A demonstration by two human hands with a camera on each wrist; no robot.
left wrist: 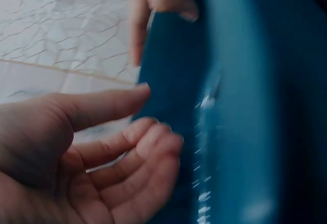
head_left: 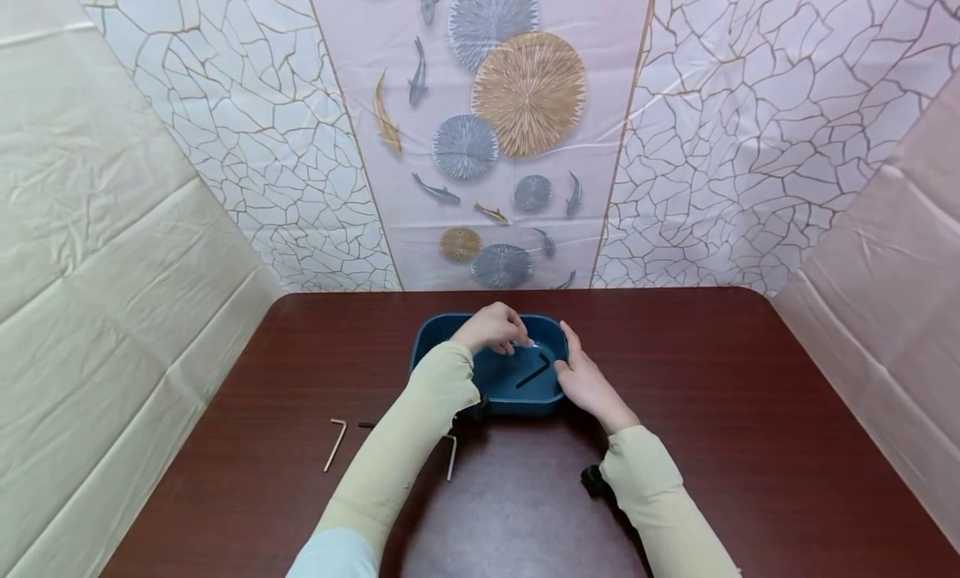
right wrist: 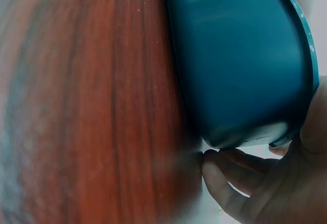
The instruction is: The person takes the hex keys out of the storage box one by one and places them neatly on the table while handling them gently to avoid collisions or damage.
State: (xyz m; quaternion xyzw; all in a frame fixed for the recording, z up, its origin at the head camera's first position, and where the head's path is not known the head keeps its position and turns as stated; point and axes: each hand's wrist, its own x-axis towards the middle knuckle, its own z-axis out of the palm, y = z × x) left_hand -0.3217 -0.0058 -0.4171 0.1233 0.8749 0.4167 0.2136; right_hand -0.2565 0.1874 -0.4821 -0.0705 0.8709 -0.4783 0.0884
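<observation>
A dark blue rectangular tray [head_left: 517,408] stands on the table, and a black hex key [head_left: 532,371] lies on its floor towards the right. Above the tray, my left hand [head_left: 495,326] reaches in from the left. In the left wrist view, the left hand [left wrist: 102,152] has its thumb apart from loosely bent fingers, with nothing visible between them. My right hand [head_left: 588,378] grips the tray's right end, thumb at the rim and fingers outside. From the right wrist, the tray's outer wall [right wrist: 240,60] shows beside the right hand [right wrist: 276,178].
On the table [head_left: 750,445], left of the tray, lies a metallic hex key [head_left: 335,445]. Near it the tip of a black piece [head_left: 367,425] shows, the rest hidden by the left forearm. Another silvery hex key [head_left: 452,458] lies just right of that forearm. A patterned cloth backdrop [head_left: 502,211] hangs behind.
</observation>
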